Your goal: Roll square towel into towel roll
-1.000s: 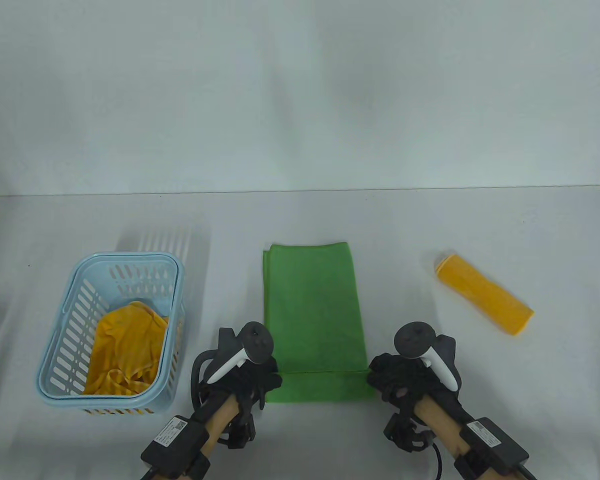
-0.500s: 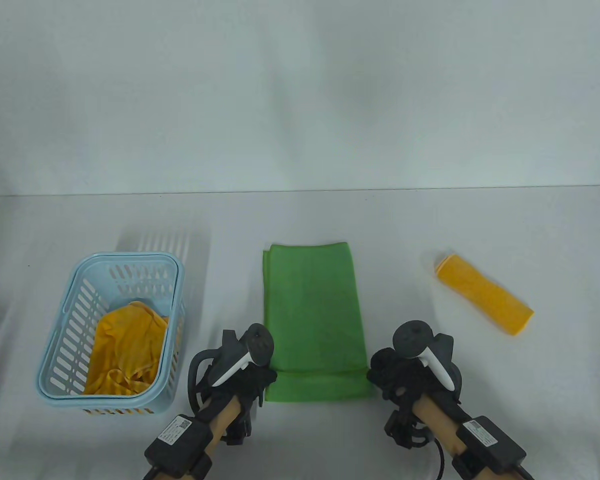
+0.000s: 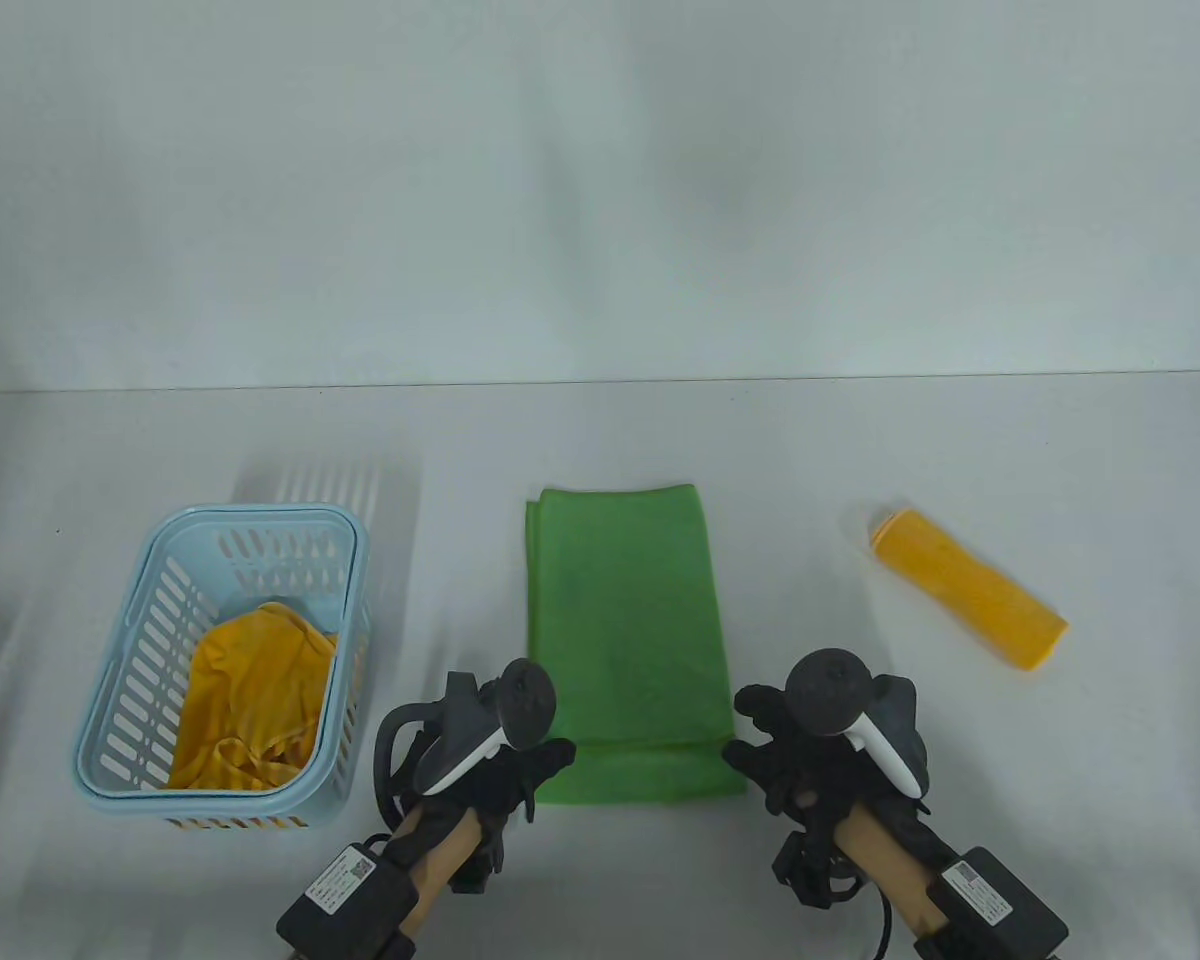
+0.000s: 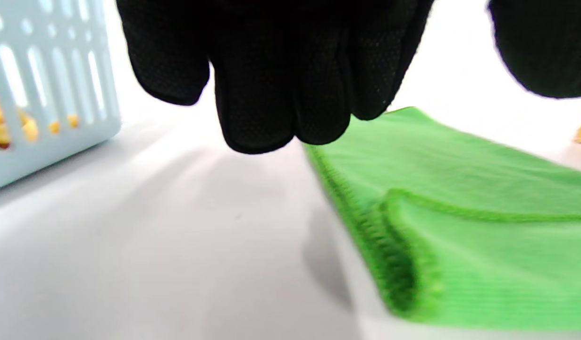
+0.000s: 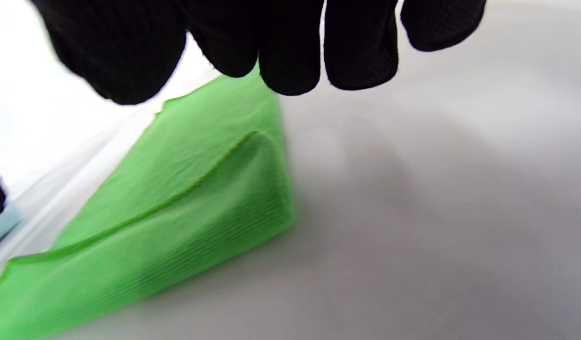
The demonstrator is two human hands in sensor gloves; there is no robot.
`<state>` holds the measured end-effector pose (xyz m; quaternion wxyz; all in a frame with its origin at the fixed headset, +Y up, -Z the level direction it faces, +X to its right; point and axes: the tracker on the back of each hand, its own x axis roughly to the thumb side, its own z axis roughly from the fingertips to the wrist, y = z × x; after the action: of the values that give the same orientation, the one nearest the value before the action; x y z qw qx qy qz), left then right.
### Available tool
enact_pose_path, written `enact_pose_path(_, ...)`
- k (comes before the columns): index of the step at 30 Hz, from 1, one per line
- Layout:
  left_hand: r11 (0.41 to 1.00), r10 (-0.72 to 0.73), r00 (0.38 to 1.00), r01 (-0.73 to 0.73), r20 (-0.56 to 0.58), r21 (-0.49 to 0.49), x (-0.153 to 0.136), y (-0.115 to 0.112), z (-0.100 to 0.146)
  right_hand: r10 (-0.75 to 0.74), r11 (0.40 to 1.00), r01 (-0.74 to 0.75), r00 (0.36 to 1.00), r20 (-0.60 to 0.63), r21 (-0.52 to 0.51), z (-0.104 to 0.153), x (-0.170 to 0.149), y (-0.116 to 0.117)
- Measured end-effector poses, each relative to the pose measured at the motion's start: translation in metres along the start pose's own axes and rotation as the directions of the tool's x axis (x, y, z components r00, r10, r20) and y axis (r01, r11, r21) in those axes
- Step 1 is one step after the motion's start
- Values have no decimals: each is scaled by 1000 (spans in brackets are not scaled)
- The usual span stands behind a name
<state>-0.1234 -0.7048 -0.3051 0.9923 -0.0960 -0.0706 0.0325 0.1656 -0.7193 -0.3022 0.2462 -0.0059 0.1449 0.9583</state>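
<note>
- Green towel (image 3: 625, 640) lies folded into a long strip at the middle of the white table (image 3: 960, 450), its near end turned over into a low first fold — the stitched edge of that fold runs across the strip.
- Left hand (image 3: 505, 775) sits at the near left corner of the fold; in the left wrist view its fingers (image 4: 271, 94) hang together above the table, holding nothing.
- Right hand (image 3: 795, 745) sits at the near right corner, fingers (image 5: 290, 52) likewise hanging free above the towel's edge, gripping nothing.
- Blue basket (image 3: 150, 560) stands to the left, a crumpled yellow cloth (image 3: 250, 700) inside.
- Rolled yellow towel (image 3: 965, 585) lies to the right, well apart.
</note>
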Motion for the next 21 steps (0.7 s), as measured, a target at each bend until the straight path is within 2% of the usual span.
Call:
enact_pose_path(3,999,-39,996,38,78,8,14,3,9,2,999,-9,990,141,53,5,13,8)
enact_pose_path(4,999,-54,989,55,139,-1,19,2,10,18,996,-33,982,187,80,6,18,12)
enact_pose_path(8,990,-94,954,120,285,-75,32,-8,12,141,978,-171,964,225,118,8,25,29)
enact_pose_path(11,976,-129,944,175,305,-127,39,-22,9,252,956,-277,946,204,101,6,27,41)
enact_pose_path(16,941,-272,918,317,287,-121,40,-31,1,377,919,-390,912,163,52,3,25,53)
enact_pose_path(21,946,-247,929,293,274,-141,35,-33,-1,470,879,-477,869,157,5,2,23,63)
